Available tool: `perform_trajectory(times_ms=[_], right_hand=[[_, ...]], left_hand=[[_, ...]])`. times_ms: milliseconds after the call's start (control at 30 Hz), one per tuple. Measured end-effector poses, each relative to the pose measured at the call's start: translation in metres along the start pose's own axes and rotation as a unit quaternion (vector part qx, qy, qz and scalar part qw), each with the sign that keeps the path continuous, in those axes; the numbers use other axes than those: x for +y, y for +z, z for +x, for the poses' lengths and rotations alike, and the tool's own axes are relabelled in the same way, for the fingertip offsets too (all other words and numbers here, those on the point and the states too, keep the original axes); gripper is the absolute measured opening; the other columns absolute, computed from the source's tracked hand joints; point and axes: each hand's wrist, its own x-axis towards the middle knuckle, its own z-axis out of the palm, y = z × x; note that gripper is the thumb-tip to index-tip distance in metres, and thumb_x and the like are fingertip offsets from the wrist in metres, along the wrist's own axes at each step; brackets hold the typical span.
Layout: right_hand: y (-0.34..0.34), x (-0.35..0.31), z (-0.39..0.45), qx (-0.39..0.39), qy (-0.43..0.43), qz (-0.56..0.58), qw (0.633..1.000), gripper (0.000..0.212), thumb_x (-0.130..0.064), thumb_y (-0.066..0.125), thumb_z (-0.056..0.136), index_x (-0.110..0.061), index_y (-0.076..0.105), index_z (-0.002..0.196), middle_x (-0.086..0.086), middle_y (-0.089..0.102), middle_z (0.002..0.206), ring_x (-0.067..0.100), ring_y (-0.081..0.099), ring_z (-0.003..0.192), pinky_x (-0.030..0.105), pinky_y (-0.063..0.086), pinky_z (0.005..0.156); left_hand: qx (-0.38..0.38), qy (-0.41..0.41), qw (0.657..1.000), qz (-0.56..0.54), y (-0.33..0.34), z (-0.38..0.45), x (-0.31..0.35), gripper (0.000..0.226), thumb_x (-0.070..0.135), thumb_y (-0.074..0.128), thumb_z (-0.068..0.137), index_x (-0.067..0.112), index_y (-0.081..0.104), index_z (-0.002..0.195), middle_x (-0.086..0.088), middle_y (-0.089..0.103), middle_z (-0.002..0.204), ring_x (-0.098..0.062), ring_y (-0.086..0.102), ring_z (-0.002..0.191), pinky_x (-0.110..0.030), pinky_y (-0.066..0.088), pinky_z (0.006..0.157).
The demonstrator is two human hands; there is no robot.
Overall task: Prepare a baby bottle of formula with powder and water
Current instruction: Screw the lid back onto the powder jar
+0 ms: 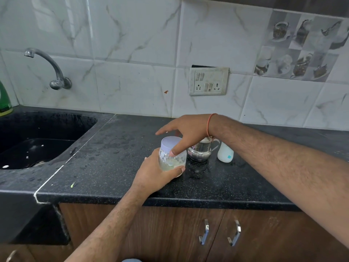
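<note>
On the black counter [117, 148] stands a clear baby bottle [167, 147] with a pale lavender collar at its open top and a little cloudy liquid at the bottom. My left hand [154, 174] is wrapped around its lower half. My right hand [188, 129] hovers over the bottle with fingers spread, and its thumb rests against the bottle's side. Directly behind the bottle is a small steel mug [200, 152] with a handle. A white dome-shaped cap [224, 153] stands to the mug's right.
A black sink [37, 129] lies to the left under a wall tap [47, 67], with a green bottle [4, 99] at the far left edge. A switch and socket plate [208, 81] is on the tiled wall. Wooden cabinet doors [219, 233] are below the counter.
</note>
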Motion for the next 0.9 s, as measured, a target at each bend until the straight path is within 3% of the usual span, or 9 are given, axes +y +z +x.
perform_trajectory(times_ms=[67,100,200,267,467,567,667,900], right_hand=[[0.000,0.000,-0.001,-0.003,-0.007,0.023,1.000,0.069,-0.045,0.077,0.092,-0.038,0.049,0.155,-0.016,0.056,0.151,-0.023,0.048,0.088,0.013,0.034,0.086],[0.002,0.000,0.000,0.005,-0.003,0.020,1.000,0.065,-0.042,0.077,0.094,-0.036,0.052,0.154,-0.014,0.058,0.150,-0.021,0.048,0.086,0.014,0.033,0.084],[0.009,-0.002,0.002,0.028,-0.004,-0.015,0.999,0.063,-0.043,0.073,0.096,-0.029,0.053,0.154,-0.007,0.059,0.153,0.005,0.059,0.120,0.024,0.037,0.095],[0.009,-0.001,0.003,0.027,-0.015,-0.035,0.999,0.065,-0.044,0.072,0.097,-0.028,0.051,0.156,-0.007,0.057,0.155,0.012,0.055,0.133,0.026,0.039,0.101],[0.009,0.008,-0.002,0.009,-0.001,-0.008,1.000,0.072,-0.046,0.075,0.094,-0.034,0.046,0.159,-0.008,0.055,0.155,0.015,0.059,0.129,0.031,0.044,0.107],[0.013,0.009,-0.003,0.027,-0.004,-0.015,1.000,0.070,-0.047,0.073,0.096,-0.033,0.046,0.159,-0.008,0.055,0.156,0.015,0.057,0.130,0.027,0.040,0.102],[0.017,0.013,-0.003,0.036,-0.009,-0.004,0.999,0.068,-0.049,0.073,0.095,-0.034,0.049,0.157,-0.007,0.059,0.149,0.015,0.060,0.125,0.032,0.045,0.105],[0.022,0.017,-0.002,0.055,-0.001,0.022,0.998,0.065,-0.053,0.075,0.092,-0.033,0.055,0.151,-0.009,0.067,0.142,0.017,0.065,0.118,0.039,0.050,0.107]], left_hand=[[-0.002,0.002,1.000,-0.004,0.000,0.000,0.000,0.065,0.058,0.090,0.079,0.042,0.050,0.128,0.028,0.063,0.110,-0.013,0.067,0.116,-0.044,0.053,0.108],[-0.003,0.003,1.000,-0.006,0.000,0.000,-0.001,0.065,0.059,0.089,0.079,0.041,0.051,0.129,0.028,0.064,0.110,-0.013,0.067,0.116,-0.045,0.053,0.109],[-0.003,0.005,1.000,-0.010,0.000,0.000,-0.001,0.069,0.065,0.087,0.074,0.042,0.053,0.130,0.028,0.066,0.111,-0.012,0.067,0.114,-0.049,0.051,0.114],[-0.001,0.005,1.000,-0.011,0.000,0.000,-0.001,0.071,0.063,0.088,0.075,0.040,0.054,0.132,0.027,0.066,0.111,-0.012,0.067,0.116,-0.047,0.052,0.112],[-0.007,0.006,1.000,-0.020,0.000,0.001,0.000,0.080,0.080,0.075,0.059,0.045,0.051,0.127,0.028,0.067,0.112,-0.011,0.068,0.115,-0.054,0.048,0.118],[-0.002,0.015,1.000,-0.020,0.001,0.000,-0.001,0.071,0.076,0.079,0.066,0.047,0.052,0.125,0.029,0.068,0.111,-0.007,0.068,0.113,-0.055,0.046,0.118],[0.009,0.018,1.000,-0.017,0.001,-0.002,-0.002,0.064,0.065,0.085,0.076,0.046,0.052,0.127,0.029,0.068,0.112,-0.010,0.068,0.114,-0.053,0.050,0.115],[0.026,0.011,1.000,0.001,0.003,0.000,-0.003,0.068,0.062,0.089,0.078,0.036,0.058,0.133,0.025,0.069,0.113,-0.011,0.069,0.112,-0.047,0.054,0.108]])
